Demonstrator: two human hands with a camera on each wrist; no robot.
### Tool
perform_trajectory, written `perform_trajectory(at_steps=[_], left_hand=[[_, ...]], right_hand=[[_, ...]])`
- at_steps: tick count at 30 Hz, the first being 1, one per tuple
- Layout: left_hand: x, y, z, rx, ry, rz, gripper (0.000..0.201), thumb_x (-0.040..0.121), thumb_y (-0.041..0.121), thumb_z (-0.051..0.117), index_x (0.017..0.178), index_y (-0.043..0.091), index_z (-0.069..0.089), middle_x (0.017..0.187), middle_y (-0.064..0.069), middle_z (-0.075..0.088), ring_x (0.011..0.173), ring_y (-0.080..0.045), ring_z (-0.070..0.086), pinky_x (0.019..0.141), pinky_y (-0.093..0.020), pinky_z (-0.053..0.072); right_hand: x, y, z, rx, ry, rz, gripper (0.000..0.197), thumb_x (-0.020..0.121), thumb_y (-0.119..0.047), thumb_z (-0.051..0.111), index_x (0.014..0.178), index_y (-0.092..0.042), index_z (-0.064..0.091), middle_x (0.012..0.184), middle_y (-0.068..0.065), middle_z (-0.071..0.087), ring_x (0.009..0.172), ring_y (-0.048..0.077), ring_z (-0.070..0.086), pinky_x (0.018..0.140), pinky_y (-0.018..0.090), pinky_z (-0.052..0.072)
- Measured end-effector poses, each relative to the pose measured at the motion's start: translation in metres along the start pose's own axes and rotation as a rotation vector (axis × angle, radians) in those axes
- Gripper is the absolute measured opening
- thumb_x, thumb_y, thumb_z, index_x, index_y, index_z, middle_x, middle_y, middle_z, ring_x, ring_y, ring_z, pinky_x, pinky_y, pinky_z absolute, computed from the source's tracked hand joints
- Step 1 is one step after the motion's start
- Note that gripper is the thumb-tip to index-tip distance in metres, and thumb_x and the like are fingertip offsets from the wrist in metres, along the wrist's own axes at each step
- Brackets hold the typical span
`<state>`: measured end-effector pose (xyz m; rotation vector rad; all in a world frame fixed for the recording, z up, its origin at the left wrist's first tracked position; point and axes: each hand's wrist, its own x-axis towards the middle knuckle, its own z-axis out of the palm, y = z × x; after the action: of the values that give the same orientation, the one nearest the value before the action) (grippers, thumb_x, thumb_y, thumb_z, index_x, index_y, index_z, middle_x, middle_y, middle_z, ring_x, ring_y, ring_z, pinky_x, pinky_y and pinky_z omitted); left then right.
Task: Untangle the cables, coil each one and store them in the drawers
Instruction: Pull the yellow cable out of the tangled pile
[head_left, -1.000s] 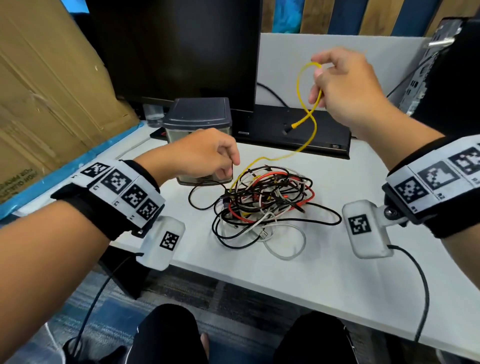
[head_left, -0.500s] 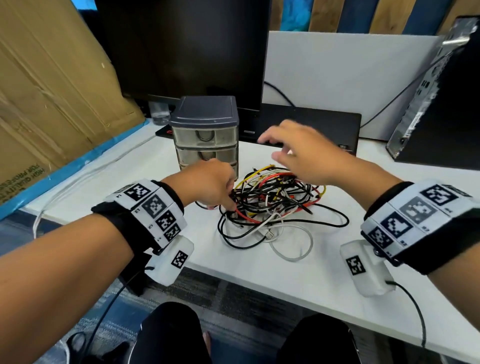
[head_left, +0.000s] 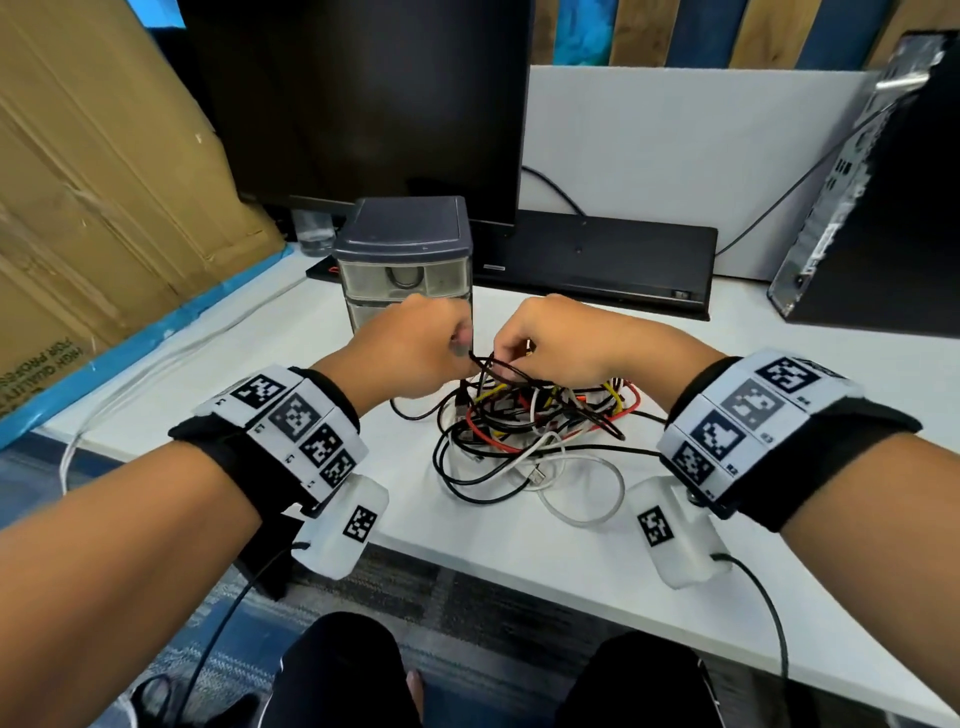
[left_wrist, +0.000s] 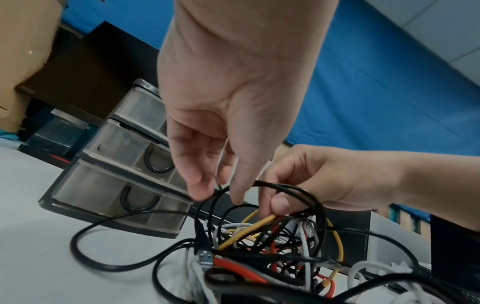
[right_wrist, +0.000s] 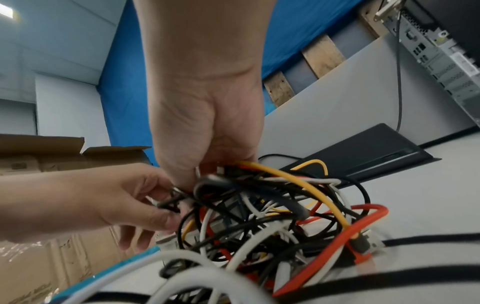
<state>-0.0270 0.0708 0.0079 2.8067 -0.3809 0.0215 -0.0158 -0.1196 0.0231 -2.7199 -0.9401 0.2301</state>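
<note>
Left hand (head_left: 415, 343): fingers curled, a loop of black cable (left_wrist: 285, 188) pinched at the fingertips above the heap. Right hand (head_left: 556, 338): closed on the same black cable, thumb pressed against it (a yellow cable (left_wrist: 249, 230) is seen just under the thumb). Tangle of cables (head_left: 524, 431): black, white, red and yellow strands, laid on the white table (head_left: 519, 540) directly below both hands. Drawers (head_left: 410, 260): small unit stood just behind the left hand, fronts shut. Monitor (head_left: 358, 98): placed behind the drawers.
</note>
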Motion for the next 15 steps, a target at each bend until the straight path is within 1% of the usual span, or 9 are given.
perform_trajectory(at_steps=[1, 3, 4, 6, 8, 9, 10, 12, 15], left_hand=[[0.001, -0.002, 0.0, 0.007, -0.001, 0.03, 0.019, 0.088, 0.034, 0.075, 0.097, 0.028, 0.059, 0.091, 0.007, 0.064, 0.086, -0.019, 0.066, 0.069, -0.034, 0.051], [0.004, -0.003, 0.0, 0.024, -0.066, 0.108, 0.02, 0.087, 0.032, 0.077, 0.097, 0.033, 0.06, 0.092, 0.012, 0.061, 0.092, -0.018, 0.06, 0.076, -0.035, 0.051], [0.004, -0.003, 0.001, 0.042, -0.106, 0.142, 0.019, 0.087, 0.031, 0.077, 0.094, 0.035, 0.061, 0.092, 0.013, 0.061, 0.094, -0.018, 0.059, 0.079, -0.035, 0.05], [0.004, -0.003, 0.002, 0.066, -0.145, 0.177, 0.017, 0.088, 0.027, 0.077, 0.092, 0.036, 0.063, 0.094, 0.009, 0.063, 0.094, -0.017, 0.058, 0.083, -0.037, 0.051], [0.005, -0.003, 0.001, 0.068, -0.156, 0.182, 0.019, 0.089, 0.02, 0.074, 0.093, 0.035, 0.065, 0.098, 0.006, 0.065, 0.097, -0.017, 0.06, 0.085, -0.038, 0.053], [0.004, -0.003, 0.0, 0.062, -0.172, 0.176, 0.022, 0.09, 0.014, 0.07, 0.094, 0.035, 0.066, 0.1, 0.006, 0.065, 0.098, -0.016, 0.061, 0.085, -0.037, 0.053], [0.005, -0.003, -0.001, 0.047, -0.186, 0.172, 0.025, 0.09, 0.01, 0.066, 0.096, 0.034, 0.068, 0.101, 0.006, 0.066, 0.098, -0.015, 0.061, 0.084, -0.035, 0.054], [0.006, -0.002, -0.004, -0.011, -0.189, 0.157, 0.026, 0.094, 0.008, 0.058, 0.099, 0.031, 0.07, 0.099, 0.008, 0.067, 0.093, -0.011, 0.061, 0.077, -0.027, 0.051], [0.014, 0.0, -0.008, -0.1, -0.111, 0.128, 0.021, 0.099, 0.015, 0.054, 0.101, 0.03, 0.068, 0.099, 0.01, 0.067, 0.092, -0.008, 0.063, 0.076, -0.028, 0.053]], right_hand=[[-0.002, 0.0, -0.002, 0.008, -0.025, 0.0, 0.026, 0.092, -0.012, 0.065, 0.071, -0.027, 0.07, 0.079, -0.006, 0.07, 0.081, 0.017, 0.062, 0.082, 0.039, 0.055], [-0.006, 0.001, -0.007, 0.037, -0.004, 0.005, 0.022, 0.094, -0.011, 0.064, 0.086, -0.026, 0.077, 0.088, -0.008, 0.073, 0.087, 0.011, 0.065, 0.085, 0.033, 0.054], [-0.007, 0.003, -0.011, 0.072, 0.062, 0.02, 0.021, 0.095, -0.01, 0.063, 0.095, -0.025, 0.078, 0.095, -0.008, 0.074, 0.091, 0.008, 0.066, 0.086, 0.028, 0.053], [-0.007, 0.012, -0.02, 0.156, 0.257, 0.085, 0.025, 0.097, -0.007, 0.06, 0.104, -0.025, 0.077, 0.105, -0.007, 0.074, 0.098, 0.006, 0.065, 0.087, 0.022, 0.049], [-0.006, 0.024, -0.028, 0.228, 0.412, 0.171, 0.029, 0.099, -0.004, 0.056, 0.108, -0.022, 0.076, 0.11, -0.003, 0.072, 0.106, 0.012, 0.064, 0.091, 0.024, 0.047], [-0.006, 0.029, -0.031, 0.268, 0.446, 0.213, 0.03, 0.099, -0.004, 0.054, 0.11, -0.022, 0.075, 0.113, -0.002, 0.071, 0.109, 0.015, 0.063, 0.092, 0.025, 0.046], [-0.005, 0.035, -0.033, 0.3, 0.45, 0.25, 0.031, 0.101, -0.005, 0.052, 0.114, -0.021, 0.074, 0.118, 0.0, 0.07, 0.112, 0.017, 0.062, 0.092, 0.026, 0.045], [-0.001, 0.045, -0.034, 0.289, 0.384, 0.301, 0.032, 0.103, -0.009, 0.047, 0.12, -0.02, 0.072, 0.127, 0.003, 0.067, 0.119, 0.021, 0.06, 0.093, 0.026, 0.043], [0.012, 0.053, -0.032, 0.17, 0.256, 0.305, 0.034, 0.106, -0.013, 0.043, 0.121, -0.02, 0.072, 0.133, 0.005, 0.064, 0.126, 0.024, 0.056, 0.094, 0.025, 0.039]])
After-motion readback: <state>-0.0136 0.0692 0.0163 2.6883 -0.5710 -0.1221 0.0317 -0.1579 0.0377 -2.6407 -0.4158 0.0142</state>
